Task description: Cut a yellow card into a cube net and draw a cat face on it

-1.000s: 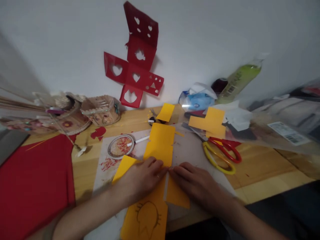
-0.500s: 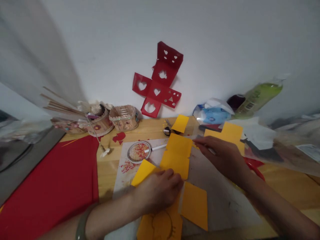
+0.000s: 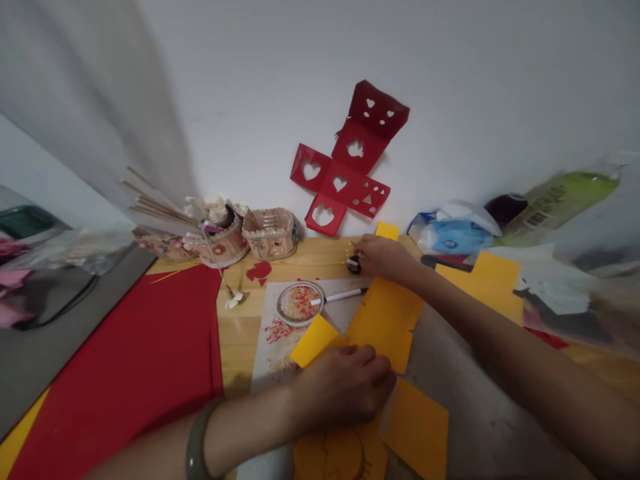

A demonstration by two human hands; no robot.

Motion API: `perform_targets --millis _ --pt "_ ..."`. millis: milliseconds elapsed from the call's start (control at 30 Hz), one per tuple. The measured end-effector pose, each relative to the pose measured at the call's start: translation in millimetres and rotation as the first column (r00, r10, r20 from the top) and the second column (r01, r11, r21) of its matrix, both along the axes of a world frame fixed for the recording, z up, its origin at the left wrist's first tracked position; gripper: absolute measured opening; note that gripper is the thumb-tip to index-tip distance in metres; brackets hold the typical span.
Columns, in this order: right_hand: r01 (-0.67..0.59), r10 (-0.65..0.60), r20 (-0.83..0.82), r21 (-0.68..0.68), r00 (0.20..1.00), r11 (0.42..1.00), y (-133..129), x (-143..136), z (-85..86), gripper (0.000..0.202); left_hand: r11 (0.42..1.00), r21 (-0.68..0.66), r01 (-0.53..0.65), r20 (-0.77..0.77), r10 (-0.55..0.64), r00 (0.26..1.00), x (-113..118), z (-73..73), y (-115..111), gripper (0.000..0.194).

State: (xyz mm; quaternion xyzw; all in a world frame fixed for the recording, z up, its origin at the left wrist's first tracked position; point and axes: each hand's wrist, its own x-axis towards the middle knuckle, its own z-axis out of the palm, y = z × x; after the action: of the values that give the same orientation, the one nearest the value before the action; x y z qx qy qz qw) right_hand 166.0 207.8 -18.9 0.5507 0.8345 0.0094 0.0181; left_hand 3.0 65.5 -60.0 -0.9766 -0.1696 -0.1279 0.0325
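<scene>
A yellow card cut-out (image 3: pixel 387 320) with several square panels lies on the worktop, and a curved drawing marks its near panel. My left hand (image 3: pixel 347 387) rests on its middle with fingers curled closed, pressing the card; a green bangle is on that wrist. At the back, my right hand (image 3: pixel 385 259) reaches over the far panel. Its fingers are drawn together beside a black-ringed tool (image 3: pixel 354 265), which looks like scissors partly hidden by the hand. What those fingers hold, if anything, cannot be made out. A white pen (image 3: pixel 345 295) leans on a round dish (image 3: pixel 287 313) of red and yellow bits.
Red card sheets (image 3: pixel 150 360) lie at left. Decorated baskets (image 3: pixel 270 233) stand against the wall, one holding sticks. A red cut-out (image 3: pixel 345 177) hangs above. A blue packet (image 3: pixel 455 233), a green bottle (image 3: pixel 565 203) and more yellow card (image 3: pixel 490 283) sit at right.
My right hand has moved left and back, from the right side of the card to the black-ringed tool. My left hand stays on the card. The view has shifted left.
</scene>
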Motion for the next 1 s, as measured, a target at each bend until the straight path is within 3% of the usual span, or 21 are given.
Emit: perform_targets --millis 100,233,467,633,833,1000 --pt "-0.058 0.058 -0.02 -0.034 0.998 0.998 2.8 -3.4 -4.6 0.02 1.0 -0.01 0.012 0.003 -0.012 1.0 -1.2 2.6 0.5 0.016" --pt "-0.037 0.034 -0.057 -0.045 0.998 0.998 5.4 -4.9 -8.5 0.019 0.999 -0.03 0.023 0.002 -0.023 1.0 -2.2 4.2 0.7 0.016" --pt "-0.031 0.016 -0.226 -0.065 0.974 0.997 -12.9 -10.2 3.9 0.016 0.999 -0.021 0.032 0.031 -0.032 0.999 -2.4 1.4 0.9 0.015" --pt "-0.091 0.055 -0.2 -0.175 0.978 0.98 -18.0 -15.0 3.9 0.019 1.0 -0.01 0.021 0.04 -0.021 0.999 -3.3 2.0 0.8 0.016" --pt "0.184 -0.184 0.012 -0.081 0.983 0.98 -6.5 -8.7 5.7 0.027 1.0 0.011 0.024 0.077 -0.025 0.997 -2.8 -0.6 0.9 0.017" --pt "0.255 -0.236 0.141 -0.133 0.961 0.958 -0.5 -12.9 -1.6 0.028 0.999 0.022 0.036 0.06 -0.037 0.998 -3.1 0.1 0.7 0.017"
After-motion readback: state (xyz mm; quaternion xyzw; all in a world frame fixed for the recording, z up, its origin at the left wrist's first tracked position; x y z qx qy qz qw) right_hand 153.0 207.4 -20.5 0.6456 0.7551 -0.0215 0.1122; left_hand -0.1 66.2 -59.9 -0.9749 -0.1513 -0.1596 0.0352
